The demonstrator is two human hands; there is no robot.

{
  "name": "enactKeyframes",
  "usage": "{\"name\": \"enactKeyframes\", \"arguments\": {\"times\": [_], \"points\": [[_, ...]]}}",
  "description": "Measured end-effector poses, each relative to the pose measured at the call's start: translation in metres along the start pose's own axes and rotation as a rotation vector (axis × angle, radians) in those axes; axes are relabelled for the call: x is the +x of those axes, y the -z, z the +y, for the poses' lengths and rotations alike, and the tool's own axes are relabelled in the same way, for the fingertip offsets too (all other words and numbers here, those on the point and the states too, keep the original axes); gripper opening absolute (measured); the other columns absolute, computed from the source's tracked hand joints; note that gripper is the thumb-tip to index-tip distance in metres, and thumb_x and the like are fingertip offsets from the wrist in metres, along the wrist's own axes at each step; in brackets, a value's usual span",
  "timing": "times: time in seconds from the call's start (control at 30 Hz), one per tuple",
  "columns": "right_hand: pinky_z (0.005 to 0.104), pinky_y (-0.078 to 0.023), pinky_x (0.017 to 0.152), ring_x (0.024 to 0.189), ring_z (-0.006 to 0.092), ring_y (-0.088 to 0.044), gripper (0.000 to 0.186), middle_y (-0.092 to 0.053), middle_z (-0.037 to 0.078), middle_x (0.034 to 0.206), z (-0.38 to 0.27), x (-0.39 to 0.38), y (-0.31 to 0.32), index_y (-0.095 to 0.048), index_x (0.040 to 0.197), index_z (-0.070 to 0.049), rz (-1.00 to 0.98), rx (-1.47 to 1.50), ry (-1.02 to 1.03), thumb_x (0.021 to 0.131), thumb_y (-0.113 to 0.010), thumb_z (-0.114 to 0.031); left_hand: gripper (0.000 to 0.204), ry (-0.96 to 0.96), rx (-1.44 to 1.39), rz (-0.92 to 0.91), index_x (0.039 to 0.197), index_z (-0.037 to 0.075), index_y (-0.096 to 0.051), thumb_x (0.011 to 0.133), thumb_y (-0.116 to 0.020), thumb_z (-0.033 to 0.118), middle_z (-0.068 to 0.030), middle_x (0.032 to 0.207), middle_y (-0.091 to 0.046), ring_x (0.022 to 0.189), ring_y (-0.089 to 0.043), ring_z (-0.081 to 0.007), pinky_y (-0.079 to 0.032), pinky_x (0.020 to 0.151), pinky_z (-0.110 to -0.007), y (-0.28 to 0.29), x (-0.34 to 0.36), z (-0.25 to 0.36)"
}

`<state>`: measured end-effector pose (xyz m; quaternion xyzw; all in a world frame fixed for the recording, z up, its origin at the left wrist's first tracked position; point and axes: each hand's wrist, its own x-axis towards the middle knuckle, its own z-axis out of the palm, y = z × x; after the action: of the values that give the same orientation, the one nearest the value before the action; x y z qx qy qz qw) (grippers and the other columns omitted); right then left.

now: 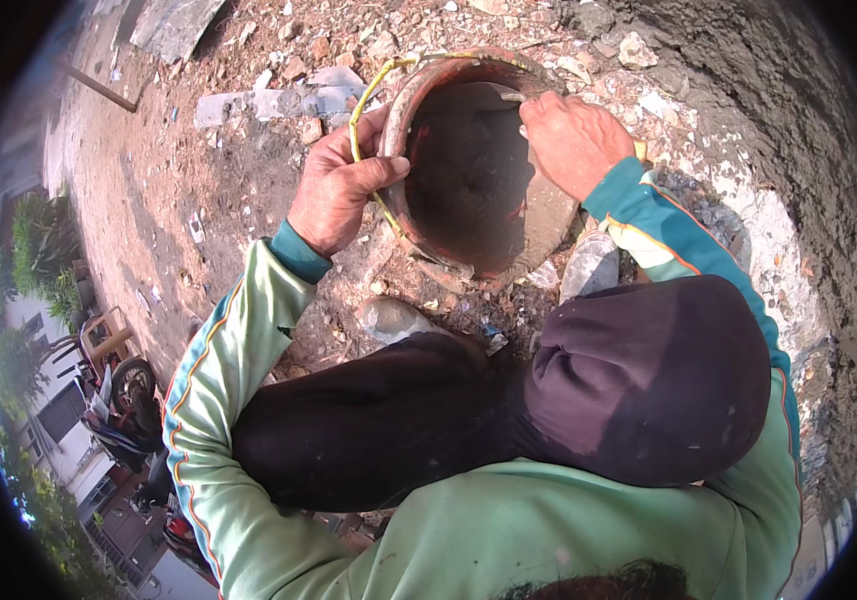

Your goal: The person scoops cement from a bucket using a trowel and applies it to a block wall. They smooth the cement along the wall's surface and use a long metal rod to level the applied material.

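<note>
Green-sleeved arms (236,345) bend forward, left hand (339,188) clasping the bucket's rim (411,103).

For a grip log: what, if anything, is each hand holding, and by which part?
The left hand holds the bucket by its left rim, thumb over the edge. What the right hand holds is too hidden to tell.

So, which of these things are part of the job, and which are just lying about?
Seemingly part of the job:
bucket, gripped by the left hand
grey mix inside it
yellow cord along its rim
right hand at the bucket; its grip is unclear

Seemingly just about:
grey board
pale stone
motorbike, far left
</note>
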<state>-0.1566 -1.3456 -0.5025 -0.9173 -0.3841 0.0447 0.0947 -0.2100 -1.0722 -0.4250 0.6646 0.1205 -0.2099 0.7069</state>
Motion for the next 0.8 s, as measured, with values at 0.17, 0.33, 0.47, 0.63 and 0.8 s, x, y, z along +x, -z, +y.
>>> {"name": "enactKeyframes", "arguments": {"times": [0.17, 0.33, 0.47, 0.63, 0.8], "points": [[0.0433, -0.058, 0.068, 0.083, 0.0327, -0.070, 0.017, -0.066, 0.016, 0.088, -0.011, -0.026, -0.021, -0.064, 0.095, -0.002, -0.238, 0.083, 0.248, 0.086, -0.059, -0.015, 0.056, -0.018, 0.012, 0.022, 0.139, -0.003, -0.050, 0.085, -0.065, -0.004, -0.0025, 0.113, -0.065, 0.099, -0.062, -0.0103, -0.051, 0.087, -0.027, -0.011, 0.013, 0.002], [0.0495, -0.054, 0.072, 0.083, 0.0387, -0.068, 0.024, -0.066, 0.022, 0.086, 0.016, -0.038, -0.006, -0.064, 0.098, 0.000, -0.450, 0.286, -0.100, 0.091, -0.058, -0.022, 0.062, -0.020, 0.075, 0.110, 0.145, -0.002, -0.043, 0.087, -0.065, 0.001, -0.0014, 0.105, -0.064, 0.090, -0.060, -0.0086, -0.048, 0.079, -0.024, -0.029, 0.008, 0.006], [0.0487, -0.050, 0.079, 0.090, 0.0423, -0.065, 0.034, -0.068, 0.024, 0.093, -0.008, -0.026, -0.008, -0.066, 0.104, 0.000, -0.680, 0.668, -0.217, 0.093, -0.059, -0.032, 0.059, -0.111, 0.036, 0.171, 0.143, -0.003, -0.047, 0.087, -0.064, 0.001, -0.0023, 0.102, -0.064, 0.087, -0.059, -0.0090, -0.048, 0.080, -0.025, -0.041, 0.008, 0.004], [0.0450, -0.047, 0.073, 0.080, 0.0338, -0.064, 0.038, -0.064, 0.019, 0.079, 0.007, -0.030, 0.003, -0.065, 0.101, -0.003, -0.603, 0.647, -0.283, 0.087, -0.066, -0.038, 0.047, -0.044, -0.059, 0.336, 0.136, -0.006, -0.052, 0.090, -0.062, 0.001, -0.0087, 0.105, -0.066, 0.090, -0.063, -0.0141, -0.052, 0.083, -0.029, -0.005, 0.016, 0.011], [0.0433, -0.046, 0.066, 0.070, 0.0325, -0.061, 0.037, -0.061, 0.017, 0.073, 0.013, -0.020, 0.044, -0.065, 0.099, -0.003, -0.457, 0.720, -0.211, 0.085, -0.068, -0.037, 0.036, -0.073, -0.247, 0.567, 0.129, -0.003, -0.056, 0.093, -0.052, 0.001, -0.0157, 0.109, -0.066, 0.093, -0.068, -0.0206, -0.059, 0.079, -0.033, 0.086, -0.021, 0.016]]}}
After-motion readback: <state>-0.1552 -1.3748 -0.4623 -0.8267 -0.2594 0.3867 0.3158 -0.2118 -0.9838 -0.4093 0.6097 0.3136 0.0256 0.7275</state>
